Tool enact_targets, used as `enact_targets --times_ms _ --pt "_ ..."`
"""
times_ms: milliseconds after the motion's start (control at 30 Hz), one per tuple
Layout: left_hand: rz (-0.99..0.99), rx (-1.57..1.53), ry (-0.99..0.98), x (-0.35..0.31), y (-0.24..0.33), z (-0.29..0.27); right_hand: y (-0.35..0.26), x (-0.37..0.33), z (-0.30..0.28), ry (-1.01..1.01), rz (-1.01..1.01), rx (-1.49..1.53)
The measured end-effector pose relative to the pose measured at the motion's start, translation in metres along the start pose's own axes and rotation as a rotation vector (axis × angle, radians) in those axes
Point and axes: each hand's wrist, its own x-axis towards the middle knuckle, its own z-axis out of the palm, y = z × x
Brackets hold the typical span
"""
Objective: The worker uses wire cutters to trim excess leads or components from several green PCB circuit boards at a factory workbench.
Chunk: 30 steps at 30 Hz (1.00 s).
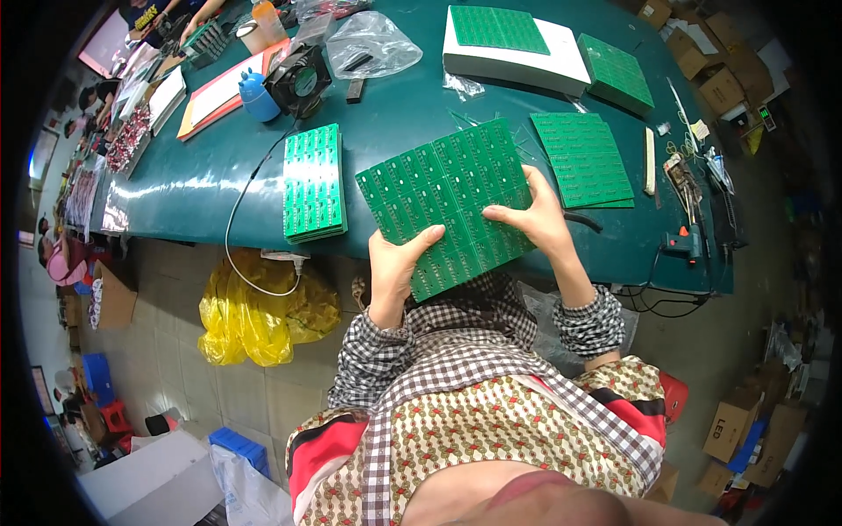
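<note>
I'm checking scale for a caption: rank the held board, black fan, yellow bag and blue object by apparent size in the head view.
1. Held board
2. Yellow bag
3. Black fan
4. Blue object

Apparent size only; true sizes are unsure.

Worn: gathered black-and-white checked sleeve covers [592, 326]; a grey-and-white gingham apron [474, 358]; a beige top [500, 416], small-patterned, with red and black shoulder bands [329, 449].

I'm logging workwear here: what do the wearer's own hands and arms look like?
The left hand and right hand are ungloved. Gathered, dark-and-white checked oversleeves cover part of both forearms. Above them are short patterned sleeves, beige with small red motifs.
</note>
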Motion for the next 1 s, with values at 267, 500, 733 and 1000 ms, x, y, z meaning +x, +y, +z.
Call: enact_targets --times_ms 267,500,733,1000 --pt "0.047 0.046 0.043 0.015 -0.007 0.005 0.011 0.019 0.001 0.084 -0.014 -0.290" --pt "0.002 0.028 0.032 0.020 -0.009 -0.001 0.024 0.031 -0.006 -0.038 0.125 0.055" --pt "0.012 0.101 0.029 0.023 -0.019 -0.005 0.019 0.034 -0.007 -0.179 0.302 0.173" --pt "-0.015 0.106 0.064 0.026 -0.022 -0.006 0.028 0.037 -0.002 -0.109 0.221 0.124"
